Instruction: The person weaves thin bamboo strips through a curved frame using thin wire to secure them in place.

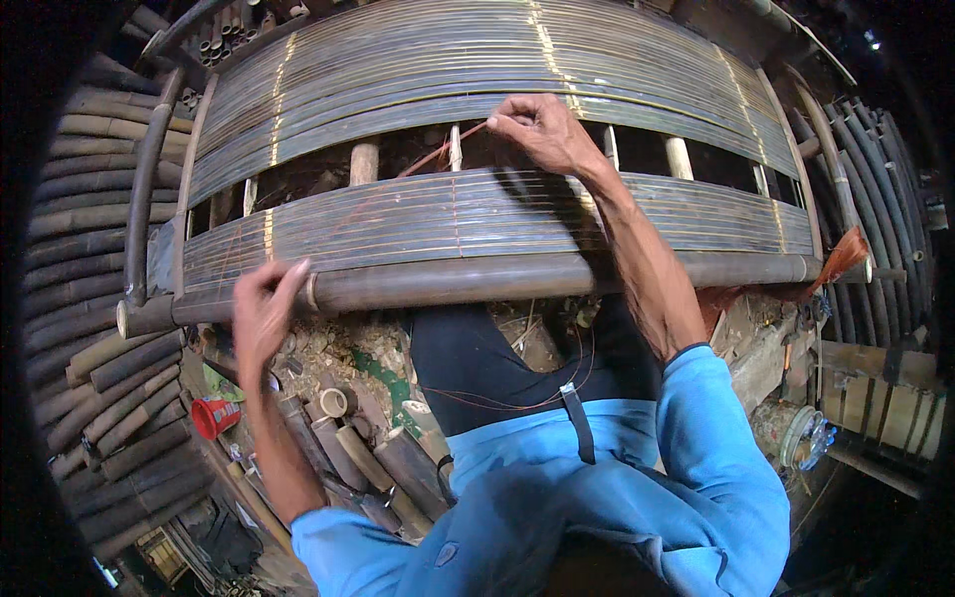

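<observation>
In front of me lies a bamboo bench frame with a slatted bamboo panel on its far part and a narrower slatted strip on its near part. My right hand is over the dark gap between them, pinching a thin reddish-orange cord. From there the cord slants down left across the near strip. At the left, my left hand is closed, thumb and fingertips together, beside the thick front bamboo pole. Whatever those fingertips may hold is too small to make out.
Bamboo poles are stacked at the left and stand at the right. A bundle of orange fibre hangs by the frame's right end. Below are a red tin, cut bamboo pieces and a clear jar.
</observation>
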